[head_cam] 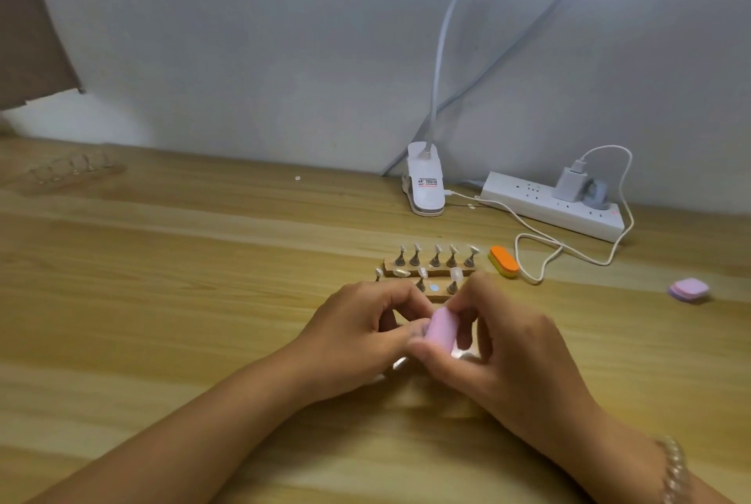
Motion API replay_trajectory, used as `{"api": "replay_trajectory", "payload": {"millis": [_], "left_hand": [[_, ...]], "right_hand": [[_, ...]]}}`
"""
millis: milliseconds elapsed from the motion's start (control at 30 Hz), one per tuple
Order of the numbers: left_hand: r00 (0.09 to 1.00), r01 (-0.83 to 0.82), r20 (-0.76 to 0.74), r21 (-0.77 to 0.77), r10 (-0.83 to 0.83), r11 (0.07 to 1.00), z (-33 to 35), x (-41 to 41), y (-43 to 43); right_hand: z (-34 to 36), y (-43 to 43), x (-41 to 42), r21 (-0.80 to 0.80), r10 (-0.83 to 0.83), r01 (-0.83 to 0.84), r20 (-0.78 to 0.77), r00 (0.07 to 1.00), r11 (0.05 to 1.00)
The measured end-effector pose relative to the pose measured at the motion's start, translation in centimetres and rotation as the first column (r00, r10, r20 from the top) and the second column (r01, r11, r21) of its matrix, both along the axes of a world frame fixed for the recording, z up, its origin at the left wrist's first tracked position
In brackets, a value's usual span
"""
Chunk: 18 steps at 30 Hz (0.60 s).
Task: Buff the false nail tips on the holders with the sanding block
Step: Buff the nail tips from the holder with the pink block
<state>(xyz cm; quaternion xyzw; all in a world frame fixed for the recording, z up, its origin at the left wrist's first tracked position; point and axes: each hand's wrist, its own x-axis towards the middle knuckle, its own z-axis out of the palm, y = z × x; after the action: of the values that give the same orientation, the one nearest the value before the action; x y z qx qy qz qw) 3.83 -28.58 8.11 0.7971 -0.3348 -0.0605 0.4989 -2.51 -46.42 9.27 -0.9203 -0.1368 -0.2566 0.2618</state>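
My right hand [500, 349] pinches a pink sanding block [439, 329] between thumb and fingers. My left hand [357, 337] meets it from the left, fingertips closed against the block's lower end; what they hold is hidden. Just behind both hands stand two wooden holder strips [430, 271] with several small metal stands, each topped by a clear false nail tip [456, 272]. One spot in the near row shows a bare round magnet [434, 287].
An orange and yellow sanding block [504, 261] lies right of the holders. A pink block [689, 289] sits far right. A white clip lamp base [425, 186], power strip [552, 204] and looping cable [569, 251] lie behind. Another holder strip [73, 170] rests far left.
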Motion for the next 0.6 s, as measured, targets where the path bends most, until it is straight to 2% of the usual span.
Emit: {"api": "replay_trajectory", "payload": {"millis": [67, 133, 200, 233, 300, 400, 500, 600], "left_hand": [[1.000, -0.014, -0.013, -0.014, 0.014, 1.000, -0.1, 0.1, 0.0], [0.998, -0.015, -0.060, -0.068, 0.011, 0.998, 0.0, 0.0, 0.0], [0.998, -0.002, -0.058, -0.104, -0.004, 0.995, 0.1, -0.1, 0.0], [0.999, 0.004, -0.042, -0.107, -0.009, 0.994, 0.1, -0.1, 0.0], [1.000, 0.011, -0.019, -0.103, -0.013, 0.995, 0.1, 0.0, 0.0], [1.000, 0.007, -0.007, -0.085, -0.008, 0.996, 0.1, 0.1, 0.1], [1.000, 0.012, -0.022, -0.097, -0.014, 0.995, 0.1, 0.1, 0.2], [0.998, 0.036, -0.041, -0.101, -0.040, 0.994, 0.0, 0.2, 0.1]], "right_hand": [[-0.1, 0.2, 0.0, 0.006, 0.002, -0.002, -0.005, 1.000, 1.000], [0.3, -0.5, 0.3, 0.182, -0.055, 0.057, -0.019, 0.998, 0.982], [0.6, -1.3, 0.7, 0.395, -0.089, 0.090, -0.022, 0.996, 0.914], [0.6, -1.4, 0.7, 0.442, -0.086, 0.087, -0.023, 0.996, 0.893], [0.3, -1.0, 0.5, 0.380, -0.030, 0.030, -0.005, 1.000, 0.925], [-0.3, -0.4, 0.2, 0.162, 0.079, -0.069, -0.055, 0.995, 0.984], [-0.1, -0.8, 0.5, 0.188, 0.058, -0.045, -0.062, 0.996, 0.981], [-0.1, -0.5, 0.3, 0.085, 0.060, -0.063, 0.030, 0.998, 0.994]]}}
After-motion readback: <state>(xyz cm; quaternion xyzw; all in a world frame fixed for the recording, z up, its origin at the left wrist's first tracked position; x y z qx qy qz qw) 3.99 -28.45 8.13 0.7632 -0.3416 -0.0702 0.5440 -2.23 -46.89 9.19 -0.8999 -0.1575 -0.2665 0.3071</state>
